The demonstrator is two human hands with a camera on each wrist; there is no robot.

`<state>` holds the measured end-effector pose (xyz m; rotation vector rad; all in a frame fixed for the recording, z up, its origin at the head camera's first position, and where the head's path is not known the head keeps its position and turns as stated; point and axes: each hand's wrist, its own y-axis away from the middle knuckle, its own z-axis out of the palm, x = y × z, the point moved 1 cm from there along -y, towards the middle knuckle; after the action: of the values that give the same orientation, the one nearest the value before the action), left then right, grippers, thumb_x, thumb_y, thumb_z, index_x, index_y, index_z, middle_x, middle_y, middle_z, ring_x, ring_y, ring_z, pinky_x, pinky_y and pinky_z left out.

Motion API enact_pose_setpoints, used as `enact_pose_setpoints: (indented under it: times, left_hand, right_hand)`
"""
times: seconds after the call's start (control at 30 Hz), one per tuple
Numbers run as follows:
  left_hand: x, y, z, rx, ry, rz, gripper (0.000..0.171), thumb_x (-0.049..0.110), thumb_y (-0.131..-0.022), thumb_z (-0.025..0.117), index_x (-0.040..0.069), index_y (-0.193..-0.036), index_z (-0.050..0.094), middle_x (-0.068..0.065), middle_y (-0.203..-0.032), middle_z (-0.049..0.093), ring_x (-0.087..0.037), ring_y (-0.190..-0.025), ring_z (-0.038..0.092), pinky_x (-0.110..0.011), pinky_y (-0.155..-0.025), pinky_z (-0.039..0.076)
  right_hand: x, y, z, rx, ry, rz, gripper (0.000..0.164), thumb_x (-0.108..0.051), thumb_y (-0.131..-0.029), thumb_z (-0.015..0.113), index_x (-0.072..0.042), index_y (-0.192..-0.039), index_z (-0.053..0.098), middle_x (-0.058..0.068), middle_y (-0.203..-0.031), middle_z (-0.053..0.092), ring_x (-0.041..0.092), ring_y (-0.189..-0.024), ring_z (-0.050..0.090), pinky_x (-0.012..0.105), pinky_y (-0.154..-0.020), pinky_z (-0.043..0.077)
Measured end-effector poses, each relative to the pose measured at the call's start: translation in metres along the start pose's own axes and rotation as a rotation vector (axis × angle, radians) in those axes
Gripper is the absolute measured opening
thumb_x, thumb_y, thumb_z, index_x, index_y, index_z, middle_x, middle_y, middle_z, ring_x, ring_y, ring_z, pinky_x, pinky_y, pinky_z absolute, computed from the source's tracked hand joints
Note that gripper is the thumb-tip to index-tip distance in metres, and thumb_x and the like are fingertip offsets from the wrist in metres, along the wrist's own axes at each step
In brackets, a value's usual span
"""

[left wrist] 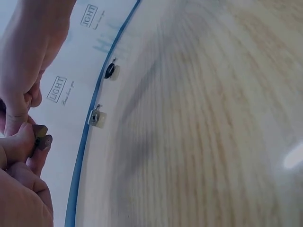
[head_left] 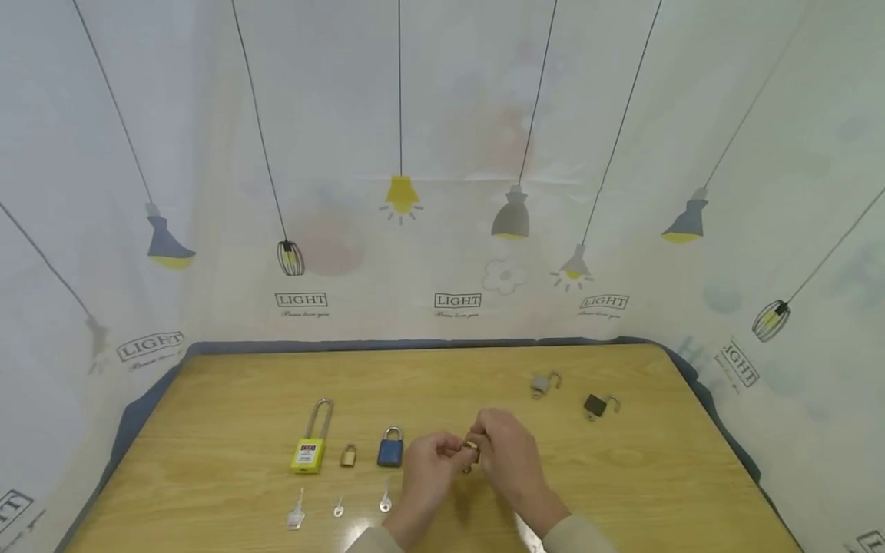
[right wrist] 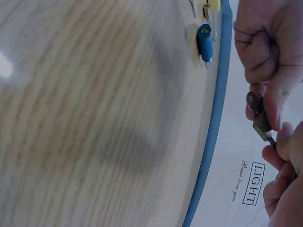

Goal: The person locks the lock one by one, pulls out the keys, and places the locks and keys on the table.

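Between both hands, above the table, is a small brass-coloured padlock (right wrist: 262, 126), mostly covered by fingers in the head view. A rounded key head (right wrist: 253, 100) sticks out from its bottom end. My left hand (head_left: 430, 467) pinches the padlock's body between thumb and fingers, close by the key head. From the other side, my right hand (head_left: 510, 459) has thumb and fingers bent at the padlock's shackle (right wrist: 271, 142) end. To the left of the hands stands a blue padlock (head_left: 390, 448) with its shackle down.
Left of the blue padlock lie a small brass padlock (head_left: 349, 456) and a long-shackled yellow padlock (head_left: 307, 455). Nearer me are three keys, one (head_left: 386, 501) below the blue padlock. At back right lie a grey padlock (head_left: 541, 385) and a black padlock (head_left: 594, 406), both with shackles swung out.
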<state>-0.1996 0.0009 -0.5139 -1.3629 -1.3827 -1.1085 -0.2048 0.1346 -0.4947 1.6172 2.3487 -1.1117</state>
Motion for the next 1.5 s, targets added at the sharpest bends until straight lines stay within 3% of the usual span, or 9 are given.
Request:
enact_pose_setpoints:
  times: [0.33, 0.57, 0.77, 0.9, 1.13, 1.37, 1.5]
  left_hand:
    - [0.001, -0.002, -0.002, -0.006, -0.101, 0.067, 0.018, 0.024, -0.076, 0.080, 0.010, -0.075, 0.068, 0.002, -0.070, 0.067, -0.010, -0.062, 0.059, -0.024, -0.053, 0.047]
    - [-0.001, -0.001, -0.002, 0.032, -0.155, 0.069, 0.019, 0.024, -0.074, 0.081, 0.011, -0.074, 0.067, 0.003, -0.069, 0.066, -0.008, -0.061, 0.057, -0.024, -0.054, 0.048]
    - [-0.001, 0.000, -0.005, 0.026, -0.143, 0.071, 0.017, 0.020, -0.074, 0.081, 0.010, -0.074, 0.067, 0.002, -0.068, 0.066, -0.009, -0.059, 0.058, -0.024, -0.054, 0.049]
    - [-0.001, 0.001, -0.007, -0.014, -0.122, 0.070, 0.017, 0.020, -0.075, 0.081, 0.010, -0.074, 0.067, 0.001, -0.069, 0.066, -0.010, -0.060, 0.059, -0.024, -0.054, 0.049]
    - [-0.007, -0.003, -0.008, -0.120, -0.086, 0.075, 0.020, 0.032, -0.079, 0.077, 0.014, -0.082, 0.069, 0.003, -0.077, 0.067, -0.014, -0.068, 0.060, -0.026, -0.058, 0.049]
    - [-0.017, -0.005, -0.003, -0.167, -0.145, 0.088, 0.018, 0.036, -0.084, 0.070, 0.019, -0.085, 0.073, 0.008, -0.081, 0.069, -0.009, -0.069, 0.057, -0.024, -0.058, 0.047]
    - [-0.014, -0.002, -0.003, -0.152, -0.227, 0.107, 0.020, 0.040, -0.084, 0.069, 0.020, -0.084, 0.072, 0.011, -0.078, 0.068, -0.007, -0.066, 0.054, -0.024, -0.055, 0.045]
  right_hand:
    - [-0.005, 0.000, -0.009, -0.100, 0.077, 0.029, 0.016, -0.006, -0.081, 0.073, -0.013, -0.079, 0.059, -0.004, -0.074, 0.059, 0.005, -0.063, 0.049, 0.018, -0.051, 0.042]
    - [-0.010, 0.003, -0.004, -0.069, 0.206, -0.062, 0.016, -0.005, -0.079, 0.074, -0.009, -0.078, 0.059, -0.001, -0.069, 0.059, 0.004, -0.056, 0.044, 0.013, -0.047, 0.038]
    - [-0.013, 0.004, 0.000, -0.038, 0.273, -0.115, 0.018, -0.006, -0.078, 0.075, -0.009, -0.076, 0.057, -0.003, -0.063, 0.052, 0.004, -0.052, 0.036, 0.013, -0.044, 0.032]
    - [-0.011, 0.004, -0.001, -0.046, 0.218, -0.110, 0.018, -0.005, -0.079, 0.074, -0.010, -0.075, 0.057, -0.004, -0.064, 0.052, 0.005, -0.055, 0.039, 0.014, -0.045, 0.035]
    - [-0.005, 0.005, -0.008, -0.056, 0.066, -0.002, 0.020, -0.006, -0.080, 0.074, -0.016, -0.076, 0.056, -0.007, -0.071, 0.059, 0.004, -0.061, 0.049, 0.020, -0.051, 0.042]
    - [-0.003, 0.007, -0.009, -0.093, 0.014, 0.054, 0.018, -0.006, -0.081, 0.072, -0.015, -0.077, 0.058, -0.005, -0.072, 0.061, 0.004, -0.062, 0.049, 0.019, -0.052, 0.042]
    - [-0.001, 0.009, -0.009, -0.105, 0.002, 0.081, 0.018, -0.005, -0.081, 0.072, -0.015, -0.077, 0.058, -0.004, -0.073, 0.061, 0.004, -0.062, 0.050, 0.019, -0.052, 0.042]
